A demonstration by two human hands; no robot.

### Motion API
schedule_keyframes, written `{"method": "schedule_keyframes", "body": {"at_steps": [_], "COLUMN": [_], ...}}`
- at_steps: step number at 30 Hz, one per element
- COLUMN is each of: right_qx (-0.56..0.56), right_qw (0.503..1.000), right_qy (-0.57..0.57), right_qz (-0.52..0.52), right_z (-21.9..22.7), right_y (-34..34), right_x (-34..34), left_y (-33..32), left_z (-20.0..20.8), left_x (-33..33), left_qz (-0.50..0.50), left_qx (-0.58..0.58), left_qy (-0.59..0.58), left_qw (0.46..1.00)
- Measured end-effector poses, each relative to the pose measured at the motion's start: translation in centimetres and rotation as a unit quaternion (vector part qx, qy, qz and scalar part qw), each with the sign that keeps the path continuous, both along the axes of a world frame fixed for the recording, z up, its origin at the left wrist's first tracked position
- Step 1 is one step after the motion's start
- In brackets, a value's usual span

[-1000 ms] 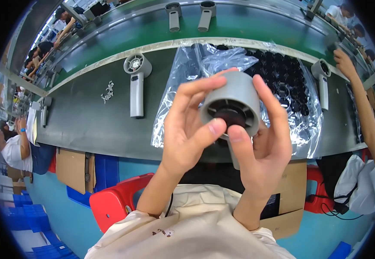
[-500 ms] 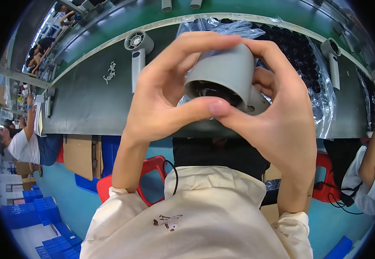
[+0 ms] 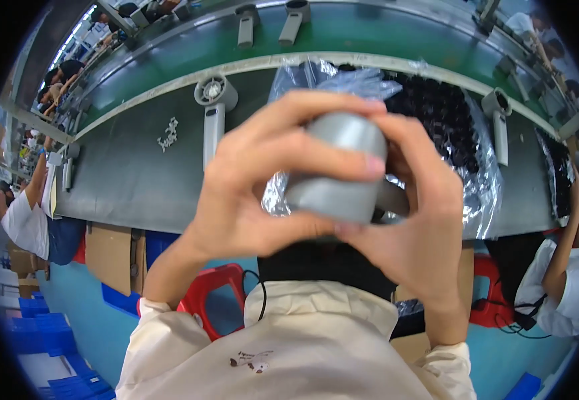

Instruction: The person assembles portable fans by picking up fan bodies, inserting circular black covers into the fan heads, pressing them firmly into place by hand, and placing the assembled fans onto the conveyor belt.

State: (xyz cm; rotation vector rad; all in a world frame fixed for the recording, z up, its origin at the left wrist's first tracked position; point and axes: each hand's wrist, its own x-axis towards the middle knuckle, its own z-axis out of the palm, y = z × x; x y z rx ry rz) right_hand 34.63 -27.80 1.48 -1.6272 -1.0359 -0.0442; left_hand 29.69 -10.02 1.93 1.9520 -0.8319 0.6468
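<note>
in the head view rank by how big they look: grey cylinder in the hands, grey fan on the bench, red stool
1. grey cylinder, though nearness to the camera inflates it
2. red stool and grey fan look alike; unsure

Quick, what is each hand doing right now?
Left hand: closed around the grey cylinder part, fingers over its top.
Right hand: closed on the same grey cylinder part, from the other side.
</note>
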Motion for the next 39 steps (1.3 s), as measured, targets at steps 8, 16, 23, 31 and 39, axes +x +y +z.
{"method": "schedule_keyframes", "body": {"at_steps": [8, 16, 23, 31, 39], "right_qx": [0.016, 0.128, 0.189, 0.263, 0.252], "right_qw": [0.999, 0.988, 0.974, 0.961, 0.944], "right_qy": [-0.033, 0.070, 0.096, 0.079, 0.213], "right_qz": [-0.006, 0.053, 0.076, 0.016, 0.016], "right_z": [0.2, 0.5, -0.3, -1.6, -1.7], "right_y": [-0.1, 2.2, 2.7, 4.7, 3.6], "right_x": [1.1, 1.5, 1.1, -0.2, 0.8], "left_y": [-0.2, -0.4, -2.0, -4.5, -4.7], "left_z": [-0.1, -1.6, -1.9, -3.6, -1.8], "left_x": [1.3, 1.4, 1.0, 1.2, 0.5], "left_qz": [0.006, 0.000, 0.028, 0.151, 0.180], "left_qx": [-0.029, -0.289, -0.361, -0.284, -0.220], "left_qy": [-0.032, 0.016, 0.039, -0.121, -0.050], "left_qw": [0.999, 0.957, 0.931, 0.939, 0.957]}}
